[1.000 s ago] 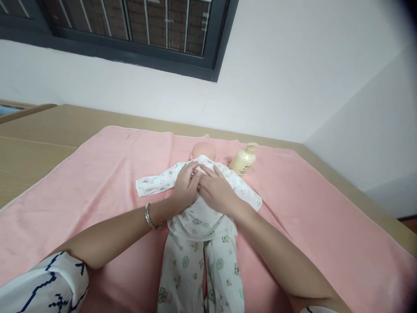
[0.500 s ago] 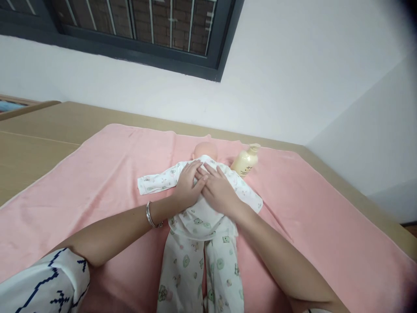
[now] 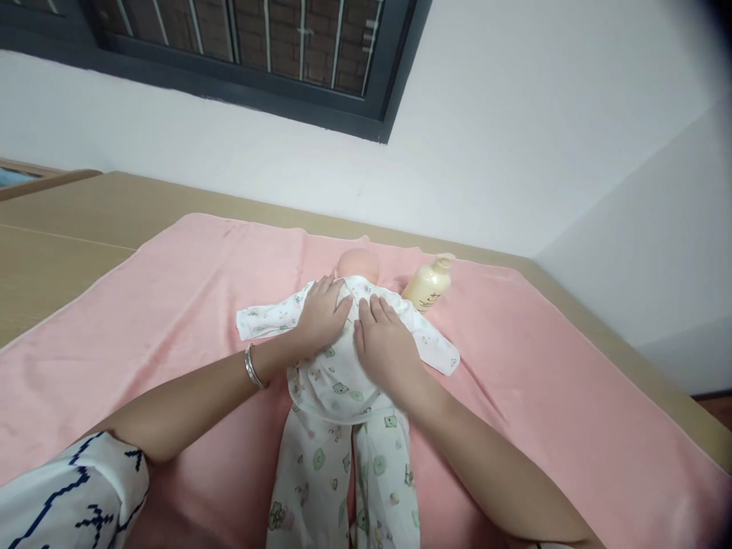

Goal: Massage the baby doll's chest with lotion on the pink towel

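Note:
A baby doll (image 3: 337, 393) in white pyjamas with a small green print lies stretched out on a pink blanket (image 3: 188, 297), its bald head (image 3: 358, 264) pointing away from me and its sleeves spread to both sides. My left hand (image 3: 322, 314) rests flat on the left of its upper body, fingers extended. On the right of the upper body lies my right hand (image 3: 389, 347), also flat with fingers stretched out. A narrow strip of the printed top shows between the two hands. The doll's face is not visible.
A cream pump bottle (image 3: 428, 285) stands on the blanket just beyond the doll's right-hand sleeve. The wooden surface (image 3: 69, 221) shows around the blanket. A white wall (image 3: 486, 114) and a dark-framed barred window (image 3: 257, 53) are behind.
My hands were together, fingers overlapping at the middle of the doll's upper body. Now they have slid apart, the left hand to the left and the right hand slightly right and nearer me.

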### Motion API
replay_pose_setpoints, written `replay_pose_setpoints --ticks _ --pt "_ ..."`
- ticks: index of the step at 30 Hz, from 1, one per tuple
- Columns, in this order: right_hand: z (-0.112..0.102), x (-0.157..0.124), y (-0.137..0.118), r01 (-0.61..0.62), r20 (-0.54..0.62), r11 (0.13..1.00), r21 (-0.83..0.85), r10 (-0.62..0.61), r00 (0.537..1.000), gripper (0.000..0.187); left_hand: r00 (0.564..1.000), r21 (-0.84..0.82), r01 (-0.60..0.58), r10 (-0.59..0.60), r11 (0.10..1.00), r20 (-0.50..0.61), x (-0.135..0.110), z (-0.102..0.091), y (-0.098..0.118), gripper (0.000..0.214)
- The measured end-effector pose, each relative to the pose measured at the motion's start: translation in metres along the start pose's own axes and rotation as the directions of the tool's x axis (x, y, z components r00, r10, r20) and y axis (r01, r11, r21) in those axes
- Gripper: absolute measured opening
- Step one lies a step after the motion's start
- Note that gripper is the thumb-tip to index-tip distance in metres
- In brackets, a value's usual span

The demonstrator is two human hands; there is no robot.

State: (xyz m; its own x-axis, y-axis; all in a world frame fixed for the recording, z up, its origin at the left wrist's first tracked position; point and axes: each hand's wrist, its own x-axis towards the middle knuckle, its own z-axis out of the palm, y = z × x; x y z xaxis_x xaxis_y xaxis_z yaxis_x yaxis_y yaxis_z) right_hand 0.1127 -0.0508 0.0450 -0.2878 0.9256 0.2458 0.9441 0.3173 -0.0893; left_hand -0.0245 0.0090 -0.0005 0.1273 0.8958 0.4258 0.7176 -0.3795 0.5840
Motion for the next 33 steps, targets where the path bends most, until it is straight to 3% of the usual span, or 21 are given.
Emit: replay_pose_setpoints --ticks 4,8,12,15,22,24,28,30,33 --pt "-0.001 0.022 0.032 -0.059 0.083 0.983 0.176 0.044 0.996 0.058 0.997 0.089 -0.079 0.077 0.993 0.028 -0.016 -0.001 0.013 0.052" --pt "0.001 0.033 0.045 -0.200 0.183 0.969 0.144 0.173 0.968 0.072 0.990 0.093 -0.128 0.121 0.987 0.074 -0.018 -0.004 0.017 0.051" --pt "-0.006 0.012 0.012 -0.105 0.177 0.994 0.035 0.097 0.979 0.065 0.992 0.063 -0.029 0.021 0.998 0.121 0.002 -0.011 0.007 0.050" --pt "-0.015 0.001 -0.004 -0.050 0.194 0.998 -0.024 0.054 0.980 0.064 0.992 0.095 -0.010 -0.002 0.995 0.129 0.004 -0.013 0.007 0.050" --pt "-0.023 0.024 0.038 0.074 0.360 0.990 0.120 -0.112 0.926 0.081 0.986 0.114 -0.111 0.095 0.987 0.139 -0.016 -0.015 0.022 0.050" --pt "-0.021 0.022 0.033 0.074 0.340 0.992 0.103 -0.105 0.934 0.079 0.986 0.094 -0.085 0.070 0.992 0.153 -0.006 -0.018 0.015 0.048" --pt "-0.020 0.000 -0.002 0.045 0.223 0.999 -0.009 -0.042 0.974 0.065 0.975 0.049 -0.027 0.016 0.998 0.220 0.018 -0.022 -0.002 0.043" --pt "-0.021 -0.005 -0.011 0.070 0.181 0.998 -0.011 -0.067 0.981 0.059 0.978 0.088 -0.037 0.017 0.995 0.210 0.018 -0.021 -0.004 0.043" --pt "-0.018 0.007 0.002 0.054 0.110 0.994 0.099 -0.065 0.992 0.051 0.990 0.197 -0.102 0.080 0.975 0.117 0.002 -0.013 0.004 0.047"
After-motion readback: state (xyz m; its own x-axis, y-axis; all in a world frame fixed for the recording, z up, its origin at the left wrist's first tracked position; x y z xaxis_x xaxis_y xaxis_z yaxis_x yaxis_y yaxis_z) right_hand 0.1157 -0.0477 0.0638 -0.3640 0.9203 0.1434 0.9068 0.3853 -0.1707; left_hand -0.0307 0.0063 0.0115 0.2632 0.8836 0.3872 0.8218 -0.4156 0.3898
